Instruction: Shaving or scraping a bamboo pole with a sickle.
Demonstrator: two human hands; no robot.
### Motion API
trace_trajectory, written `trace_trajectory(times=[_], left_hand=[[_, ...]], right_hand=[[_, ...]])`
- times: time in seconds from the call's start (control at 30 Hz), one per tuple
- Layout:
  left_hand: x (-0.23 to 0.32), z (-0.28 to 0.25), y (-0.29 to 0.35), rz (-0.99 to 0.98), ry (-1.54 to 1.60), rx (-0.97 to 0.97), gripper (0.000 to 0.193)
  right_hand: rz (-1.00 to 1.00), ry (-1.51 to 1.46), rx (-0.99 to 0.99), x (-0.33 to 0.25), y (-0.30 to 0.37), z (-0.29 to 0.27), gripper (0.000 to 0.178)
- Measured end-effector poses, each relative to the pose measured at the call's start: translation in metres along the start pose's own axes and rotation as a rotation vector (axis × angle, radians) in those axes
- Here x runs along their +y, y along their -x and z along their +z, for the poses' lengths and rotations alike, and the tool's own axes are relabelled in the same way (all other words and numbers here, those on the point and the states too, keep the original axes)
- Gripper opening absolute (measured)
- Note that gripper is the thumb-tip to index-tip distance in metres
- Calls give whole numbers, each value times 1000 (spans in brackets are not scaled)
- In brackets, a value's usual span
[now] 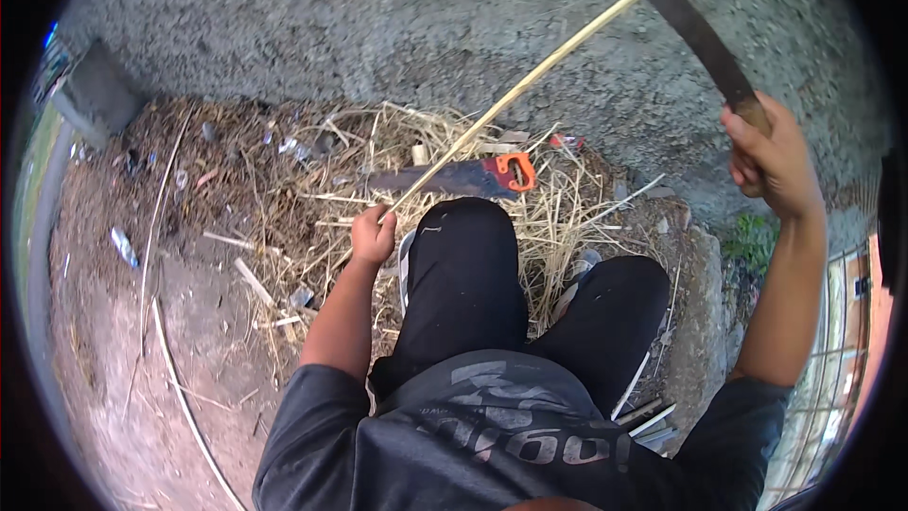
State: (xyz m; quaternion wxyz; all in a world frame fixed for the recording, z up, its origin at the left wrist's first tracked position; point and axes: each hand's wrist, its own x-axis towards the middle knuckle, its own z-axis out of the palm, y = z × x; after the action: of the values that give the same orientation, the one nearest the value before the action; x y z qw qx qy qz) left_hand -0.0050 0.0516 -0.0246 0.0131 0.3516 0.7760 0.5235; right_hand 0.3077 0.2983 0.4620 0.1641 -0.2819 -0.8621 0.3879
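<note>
1. Two bare hands are at work, each clenched around something.
2. Left hand (373, 236) grips the near end of a long pale bamboo strip (515, 93), which slants up and away toward the right hand's side.
3. Right hand (768, 153) is raised well apart from the left, fingers wrapped tight on the handle of a curved dark blade (683, 21) that arcs up above the strip's far end.
4. Just beyond the left hand, a handsaw (454, 178) with an orange grip lies flat on the ground, with the strip passing over its dark blade.
5. Dry straw and shavings (312, 189) are scattered around and beyond the left hand.
6. Below both hands sit the person's knees in black trousers (473, 274).
7. A grey block (95, 95) stands far out past the left hand.
</note>
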Motion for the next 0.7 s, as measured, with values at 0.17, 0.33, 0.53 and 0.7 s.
trace_trajectory(times=[0.17, 0.33, 0.53, 0.7], left_hand=[[8, 7, -2, 34, 44, -75, 60], [11, 10, -2, 49, 6, -96, 58], [13, 9, -7, 27, 133, -216, 66], [15, 9, -10, 21, 75, -221, 72]], right_hand=[[66, -41, 58, 9, 10, 7, 37], [113, -359, -12, 27, 17, -1, 43], [157, -368, 8, 41, 21, -1, 47], [156, -459, -28, 63, 17, -1, 48]])
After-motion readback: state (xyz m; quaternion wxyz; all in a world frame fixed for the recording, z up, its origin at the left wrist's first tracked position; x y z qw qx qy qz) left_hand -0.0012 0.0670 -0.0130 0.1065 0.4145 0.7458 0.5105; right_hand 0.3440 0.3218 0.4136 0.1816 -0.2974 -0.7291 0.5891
